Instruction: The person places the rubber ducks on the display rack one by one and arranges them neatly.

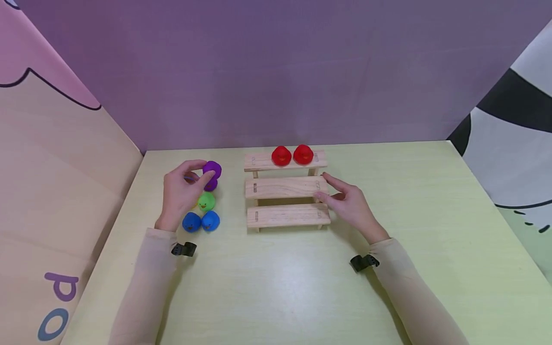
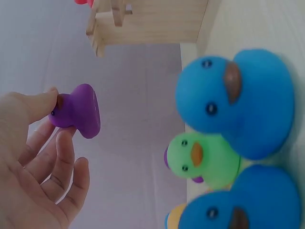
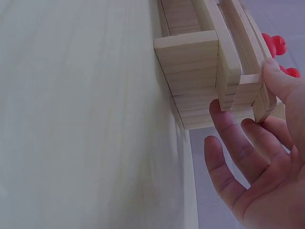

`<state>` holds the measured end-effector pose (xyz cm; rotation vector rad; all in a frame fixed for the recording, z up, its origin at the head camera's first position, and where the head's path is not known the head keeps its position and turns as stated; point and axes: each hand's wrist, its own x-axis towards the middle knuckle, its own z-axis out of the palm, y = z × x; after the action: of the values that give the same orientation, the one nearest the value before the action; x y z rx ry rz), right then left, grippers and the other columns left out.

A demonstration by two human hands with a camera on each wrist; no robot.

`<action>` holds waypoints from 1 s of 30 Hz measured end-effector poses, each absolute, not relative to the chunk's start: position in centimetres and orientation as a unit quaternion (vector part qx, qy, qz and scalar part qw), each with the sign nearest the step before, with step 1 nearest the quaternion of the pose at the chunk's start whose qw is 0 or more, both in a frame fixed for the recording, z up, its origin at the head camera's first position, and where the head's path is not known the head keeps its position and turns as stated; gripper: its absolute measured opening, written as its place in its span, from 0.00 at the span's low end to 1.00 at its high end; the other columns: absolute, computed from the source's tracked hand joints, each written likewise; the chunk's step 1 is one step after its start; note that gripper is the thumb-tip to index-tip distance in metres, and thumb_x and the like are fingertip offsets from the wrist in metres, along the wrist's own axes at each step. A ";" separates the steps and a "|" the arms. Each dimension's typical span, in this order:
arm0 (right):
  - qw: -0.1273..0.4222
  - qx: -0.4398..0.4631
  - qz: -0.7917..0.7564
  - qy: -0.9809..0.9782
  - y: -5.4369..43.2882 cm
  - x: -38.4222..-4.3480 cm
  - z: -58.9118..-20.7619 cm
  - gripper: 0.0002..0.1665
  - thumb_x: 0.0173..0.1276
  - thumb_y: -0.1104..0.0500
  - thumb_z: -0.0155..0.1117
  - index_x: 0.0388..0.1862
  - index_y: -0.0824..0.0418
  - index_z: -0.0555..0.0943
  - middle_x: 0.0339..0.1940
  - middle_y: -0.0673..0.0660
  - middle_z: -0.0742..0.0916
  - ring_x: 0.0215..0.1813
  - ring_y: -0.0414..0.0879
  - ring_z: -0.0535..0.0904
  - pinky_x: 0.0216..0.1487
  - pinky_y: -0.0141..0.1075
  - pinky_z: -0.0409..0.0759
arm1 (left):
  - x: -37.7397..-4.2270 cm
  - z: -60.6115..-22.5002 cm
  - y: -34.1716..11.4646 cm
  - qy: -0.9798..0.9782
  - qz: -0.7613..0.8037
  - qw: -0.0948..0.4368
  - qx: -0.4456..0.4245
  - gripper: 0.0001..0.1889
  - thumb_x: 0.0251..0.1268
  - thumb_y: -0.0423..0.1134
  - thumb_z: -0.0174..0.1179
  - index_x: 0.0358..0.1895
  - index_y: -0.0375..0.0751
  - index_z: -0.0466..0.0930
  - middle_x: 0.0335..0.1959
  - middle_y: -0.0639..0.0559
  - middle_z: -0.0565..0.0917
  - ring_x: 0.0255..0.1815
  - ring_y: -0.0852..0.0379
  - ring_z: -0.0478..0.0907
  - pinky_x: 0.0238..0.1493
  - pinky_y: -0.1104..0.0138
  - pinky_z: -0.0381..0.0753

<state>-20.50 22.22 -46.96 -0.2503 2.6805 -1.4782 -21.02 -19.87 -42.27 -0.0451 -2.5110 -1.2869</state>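
Note:
A purple rubber duck (image 2: 78,109) is pinched between the thumb and fingers of my left hand (image 1: 181,191), raised off the table. Another purple duck (image 1: 211,185) shows just below it in the head view. Nearby stand a green duck (image 1: 206,201) and two blue ducks (image 1: 210,221), while a yellow duck (image 2: 175,215) is mostly hidden behind a blue one. My right hand (image 1: 347,203) grips the right end of the middle step of a three-step wooden stand (image 1: 286,188), its thumb (image 3: 276,78) against the plank. Two red ducks (image 1: 304,155) sit on the top step.
Under everything lies a pale wooden table (image 1: 276,287). A purple backdrop (image 1: 276,72) rises behind its far edge, with printed panels at the left (image 1: 51,182) and right (image 1: 513,158). Black camera straps (image 1: 184,249) circle both wrists.

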 end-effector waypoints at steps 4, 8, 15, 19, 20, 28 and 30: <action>0.030 -0.087 -0.478 0.873 22.2 -20.5 -47.0 0.43 0.75 0.43 0.71 0.84 0.49 0.68 0.82 0.56 0.75 0.52 0.57 0.92 0.48 0.30 0.83 | -21.2 -42.2 -19.1 -0.875 -0.455 0.164 -0.021 0.19 0.70 0.47 0.73 0.59 0.43 0.88 0.45 0.44 0.91 0.38 0.54 0.80 0.40 0.71 0.76; 0.025 -0.091 -0.478 0.873 22.2 -20.5 -47.0 0.43 0.76 0.43 0.71 0.84 0.50 0.68 0.82 0.57 0.75 0.52 0.57 0.92 0.48 0.28 0.83 | -21.3 -42.1 -18.5 -0.874 -0.456 0.164 -0.020 0.21 0.69 0.50 0.73 0.59 0.44 0.88 0.44 0.45 0.90 0.39 0.54 0.79 0.40 0.68 0.77; 0.022 -0.087 -0.480 0.872 22.3 -20.5 -47.0 0.43 0.75 0.43 0.71 0.84 0.50 0.69 0.82 0.56 0.75 0.52 0.57 0.92 0.44 0.29 0.83 | -21.6 -41.6 -17.3 -0.866 -0.472 0.163 -0.014 0.22 0.70 0.52 0.73 0.60 0.46 0.88 0.42 0.45 0.88 0.39 0.52 0.79 0.41 0.64 0.79; 0.020 -0.086 -0.481 0.872 22.3 -20.5 -47.0 0.43 0.75 0.43 0.72 0.84 0.50 0.69 0.82 0.57 0.75 0.52 0.57 0.92 0.44 0.28 0.83 | -21.9 -41.3 -16.3 -0.859 -0.484 0.165 -0.024 0.20 0.68 0.50 0.74 0.59 0.46 0.89 0.44 0.46 0.89 0.38 0.53 0.79 0.40 0.65 0.78; 0.020 -0.086 -0.482 0.872 22.3 -20.5 -47.1 0.43 0.75 0.43 0.72 0.83 0.51 0.69 0.82 0.57 0.75 0.52 0.57 0.92 0.44 0.28 0.83 | -21.9 -41.2 -16.0 -0.856 -0.488 0.167 -0.028 0.20 0.68 0.49 0.75 0.58 0.46 0.90 0.43 0.46 0.89 0.38 0.53 0.79 0.39 0.65 0.78; 0.019 -0.089 -0.484 0.870 22.3 -20.6 -47.3 0.42 0.75 0.44 0.72 0.83 0.51 0.69 0.81 0.57 0.76 0.50 0.57 0.92 0.45 0.27 0.83 | -22.2 -40.3 -14.1 -0.842 -0.502 0.184 -0.063 0.20 0.66 0.47 0.77 0.57 0.44 0.91 0.47 0.47 0.92 0.39 0.54 0.80 0.42 0.64 0.80; 0.019 -0.090 -0.484 0.870 22.3 -20.6 -47.3 0.42 0.75 0.44 0.72 0.83 0.51 0.69 0.81 0.57 0.76 0.50 0.57 0.92 0.45 0.27 0.83 | -22.4 -40.2 -13.7 -0.843 -0.501 0.183 -0.065 0.20 0.66 0.47 0.76 0.58 0.44 0.90 0.49 0.47 0.92 0.39 0.54 0.80 0.43 0.63 0.80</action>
<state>-20.63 22.26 -47.26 -0.2780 2.7012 -1.5019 -22.40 -13.67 -40.19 -0.1833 -2.3800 -1.4141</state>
